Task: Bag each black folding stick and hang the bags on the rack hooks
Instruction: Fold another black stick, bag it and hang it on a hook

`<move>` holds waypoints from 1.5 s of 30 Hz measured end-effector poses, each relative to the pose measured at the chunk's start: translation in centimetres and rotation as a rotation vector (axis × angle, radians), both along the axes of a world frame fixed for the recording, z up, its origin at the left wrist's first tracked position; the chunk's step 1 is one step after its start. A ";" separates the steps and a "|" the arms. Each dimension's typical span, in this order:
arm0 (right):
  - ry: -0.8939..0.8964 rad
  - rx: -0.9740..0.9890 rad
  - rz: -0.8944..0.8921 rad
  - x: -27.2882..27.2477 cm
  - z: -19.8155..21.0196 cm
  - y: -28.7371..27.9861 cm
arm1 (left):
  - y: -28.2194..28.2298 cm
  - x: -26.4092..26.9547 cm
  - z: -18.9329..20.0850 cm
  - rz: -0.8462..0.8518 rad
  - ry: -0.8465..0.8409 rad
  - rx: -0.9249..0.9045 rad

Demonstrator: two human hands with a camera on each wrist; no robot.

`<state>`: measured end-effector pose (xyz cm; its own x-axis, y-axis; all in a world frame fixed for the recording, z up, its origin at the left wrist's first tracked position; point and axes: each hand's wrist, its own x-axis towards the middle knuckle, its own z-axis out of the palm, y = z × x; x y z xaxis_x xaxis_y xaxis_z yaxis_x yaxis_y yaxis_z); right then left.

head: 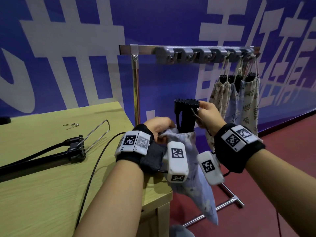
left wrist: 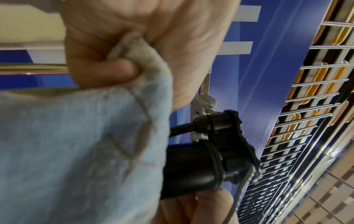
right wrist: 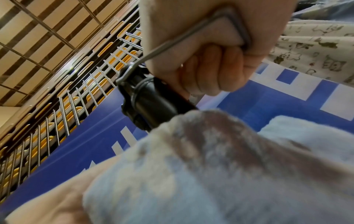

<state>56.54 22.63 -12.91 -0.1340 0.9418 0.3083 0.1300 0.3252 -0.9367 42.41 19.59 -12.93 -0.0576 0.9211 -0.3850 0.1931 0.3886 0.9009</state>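
A black folding stick (head: 185,115) stands upright with its lower part inside a pale blue cloth bag (head: 193,168); its toothed head sticks out above the bag mouth. My right hand (head: 207,115) grips the stick's top and its metal wire loop (right wrist: 226,21). My left hand (head: 159,127) pinches the bag's rim (left wrist: 134,50) and holds the mouth open. The stick's black head (left wrist: 220,151) shows beside the blue bag cloth (left wrist: 76,151). Another black folding stick (head: 51,154) lies on the table at the left. The rack (head: 188,50) stands behind, with three filled bags (head: 237,100) on its right hooks.
The yellow-green table (head: 51,194) ends just left of my hands. A black cable (head: 95,168) runs across it, and two small metal pins (head: 71,125) lie near its far side. The rack's foot bar (head: 222,206) lies on the red floor. Several left hooks (head: 188,56) hang bare.
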 end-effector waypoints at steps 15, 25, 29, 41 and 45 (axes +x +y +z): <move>-0.187 0.002 0.006 -0.4 -0.8 0.1 | 0.3 -1.7 0.3 0.329 0.678 0.613; -0.394 -0.118 -0.104 -0.7 -1.3 0.8 | 0.3 -0.4 0.7 0.043 0.118 0.553; -0.041 -0.360 -0.041 -0.9 -0.5 0.5 | 0.0 -0.3 0.1 -0.166 0.564 0.505; 0.516 -0.459 0.090 -2.4 -1.9 -1.1 | 1.3 -1.7 -0.4 0.358 0.463 0.732; -0.201 -0.514 0.101 -2.4 -3.7 -1.6 | 0.8 -1.6 -0.2 0.409 0.501 0.774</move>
